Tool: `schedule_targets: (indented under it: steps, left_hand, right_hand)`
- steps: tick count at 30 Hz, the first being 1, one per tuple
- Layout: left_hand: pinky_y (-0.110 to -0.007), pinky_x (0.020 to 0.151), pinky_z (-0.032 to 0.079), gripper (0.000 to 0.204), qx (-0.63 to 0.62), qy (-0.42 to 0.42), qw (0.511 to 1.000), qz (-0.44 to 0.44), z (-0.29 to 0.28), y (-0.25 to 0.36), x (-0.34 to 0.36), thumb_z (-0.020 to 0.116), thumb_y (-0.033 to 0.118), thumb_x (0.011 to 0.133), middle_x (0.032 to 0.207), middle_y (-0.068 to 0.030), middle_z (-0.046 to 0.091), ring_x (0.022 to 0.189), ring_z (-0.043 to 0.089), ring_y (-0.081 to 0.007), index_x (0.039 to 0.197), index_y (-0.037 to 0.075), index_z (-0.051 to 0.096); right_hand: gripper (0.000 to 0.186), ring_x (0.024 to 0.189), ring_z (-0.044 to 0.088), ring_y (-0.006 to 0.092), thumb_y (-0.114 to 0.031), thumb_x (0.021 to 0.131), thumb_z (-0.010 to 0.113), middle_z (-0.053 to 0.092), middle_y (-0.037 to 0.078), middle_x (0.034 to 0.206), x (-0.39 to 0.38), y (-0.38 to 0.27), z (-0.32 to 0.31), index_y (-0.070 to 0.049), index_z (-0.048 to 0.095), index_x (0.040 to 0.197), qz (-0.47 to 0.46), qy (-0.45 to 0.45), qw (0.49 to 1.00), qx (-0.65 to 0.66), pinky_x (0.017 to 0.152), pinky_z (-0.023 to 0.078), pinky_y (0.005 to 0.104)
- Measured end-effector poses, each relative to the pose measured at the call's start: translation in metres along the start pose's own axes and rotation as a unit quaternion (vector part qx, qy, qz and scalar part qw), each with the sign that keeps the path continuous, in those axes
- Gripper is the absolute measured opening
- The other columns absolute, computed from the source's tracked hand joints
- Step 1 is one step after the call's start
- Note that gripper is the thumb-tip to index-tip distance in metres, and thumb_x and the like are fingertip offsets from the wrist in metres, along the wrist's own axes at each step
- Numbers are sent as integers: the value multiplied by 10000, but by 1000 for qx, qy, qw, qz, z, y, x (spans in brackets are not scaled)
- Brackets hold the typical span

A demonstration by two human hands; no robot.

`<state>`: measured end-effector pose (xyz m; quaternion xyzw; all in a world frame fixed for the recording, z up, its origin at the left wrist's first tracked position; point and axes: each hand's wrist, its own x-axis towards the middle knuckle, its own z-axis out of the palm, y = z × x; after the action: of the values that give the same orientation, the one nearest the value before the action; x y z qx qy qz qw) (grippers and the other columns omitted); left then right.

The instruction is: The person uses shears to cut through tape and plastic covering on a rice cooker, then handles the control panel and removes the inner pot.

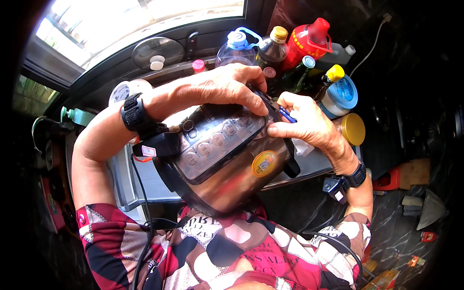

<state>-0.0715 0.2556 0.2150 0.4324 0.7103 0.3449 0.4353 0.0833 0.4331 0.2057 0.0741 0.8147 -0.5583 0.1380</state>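
In the head view, we see the cooker (pixel 237 179) tilted in front of the wearer's chest, at the near edge of the counter (pixel 316 162), its button panel (pixel 212 145) turned up. The left hand (pixel 232 87) bends over the upper edge, thumb on the near side; its fingertips are hidden, so we cannot tell whether it clasps or merely steadies. The right hand (pixel 309 121) pinches a small blue tool (pixel 287 115) (its working tip is lost to us) right beside that edge. We judge the work to be midway: the cooker is in position and the tool is at its edge, but we make out no finished result there. The panel and the round yellow sticker (pixel 265 164) are in place; releasing the tool and setting the cooker upright remain.
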Motion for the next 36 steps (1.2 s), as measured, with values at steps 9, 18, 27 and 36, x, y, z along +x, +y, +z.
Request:
schedule_targets:
  steps: [9, 18, 27, 36]
  left_hand:
    - [-372, 842, 487, 642, -10, 13, 1000, -23, 6, 3, 1, 780, 418, 599, 1029, -136, 616, 967, 611, -240, 1104, 64, 602]
    - [-335, 833, 500, 573, 27, 67, 997, -33, 12, 5, 0, 712, 352, 653, 1000, -183, 660, 922, 643, -247, 1080, -23, 634]
    - [-373, 952, 452, 541, -47, 58, 997, 26, -6, -13, -5, 677, 426, 806, 1105, -166, 616, 1022, 603, -245, 1162, 27, 596]
    - [-544, 1066, 336, 577, 94, 206, 965, 133, -24, -16, -50, 685, 548, 805, 1152, -121, 603, 1140, 555, -281, 1139, 83, 617]
  right_hand:
    - [350, 749, 546, 111, -268, 687, 766, 601, 48, 774, 6, 10, -2, -8, 619, 870, 4, -10, 1000, 22, 675, 453, 292]
    - [335, 748, 559, 104, -270, 766, 736, 624, 52, 799, 0, 17, 2, 7, 619, 915, -27, 21, 999, 34, 679, 463, 265]
    - [385, 730, 589, 106, -336, 792, 753, 636, 57, 768, 0, 15, 8, 1, 602, 900, -53, 39, 998, 8, 669, 489, 286]
    - [311, 695, 562, 111, -275, 784, 690, 613, 73, 733, 0, 23, 13, 18, 602, 841, -77, 45, 996, 4, 650, 478, 292]
